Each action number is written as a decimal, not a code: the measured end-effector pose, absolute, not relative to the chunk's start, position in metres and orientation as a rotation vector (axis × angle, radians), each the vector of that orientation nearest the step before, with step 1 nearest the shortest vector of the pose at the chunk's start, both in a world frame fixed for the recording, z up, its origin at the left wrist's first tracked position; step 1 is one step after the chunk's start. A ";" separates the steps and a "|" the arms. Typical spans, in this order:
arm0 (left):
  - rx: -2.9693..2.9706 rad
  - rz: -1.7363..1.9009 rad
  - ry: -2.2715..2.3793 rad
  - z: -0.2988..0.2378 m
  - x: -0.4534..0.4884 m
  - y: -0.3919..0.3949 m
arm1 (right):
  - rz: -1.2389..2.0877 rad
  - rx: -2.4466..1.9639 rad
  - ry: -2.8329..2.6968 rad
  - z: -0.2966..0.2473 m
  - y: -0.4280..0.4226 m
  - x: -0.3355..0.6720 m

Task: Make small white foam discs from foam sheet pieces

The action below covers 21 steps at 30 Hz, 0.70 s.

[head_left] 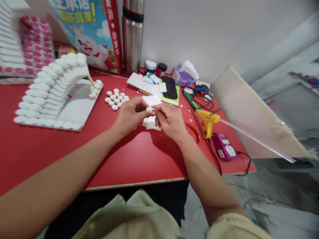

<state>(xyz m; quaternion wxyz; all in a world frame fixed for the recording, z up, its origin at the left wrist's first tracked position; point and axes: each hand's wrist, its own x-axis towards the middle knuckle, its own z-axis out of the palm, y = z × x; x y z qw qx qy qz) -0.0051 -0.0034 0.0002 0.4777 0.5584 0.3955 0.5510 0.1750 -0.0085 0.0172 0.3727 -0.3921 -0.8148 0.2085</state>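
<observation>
Over the middle of the red table, my left hand pinches a small white rounded piece between thumb and fingers. My right hand meets it from the other side, its fingertips closed at the same piece; whether they hold anything else is hidden. Below the hands lie white sheets, partly covered by the fingers. Several white round pieces are spread on the table left of my hands. Farther left stands a white model staircase edged with similar white rounded pieces.
A yellow glue gun with a long clear stick, orange-handled tool and purple power socket lie at right. Behind are a black pouch, tissue pack, steel flask and printed bag. Cords hang over the table's right edge.
</observation>
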 end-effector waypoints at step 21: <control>1.276 1.204 0.825 0.000 -0.006 -0.002 | 0.742 -1.188 -1.777 0.015 -0.005 0.172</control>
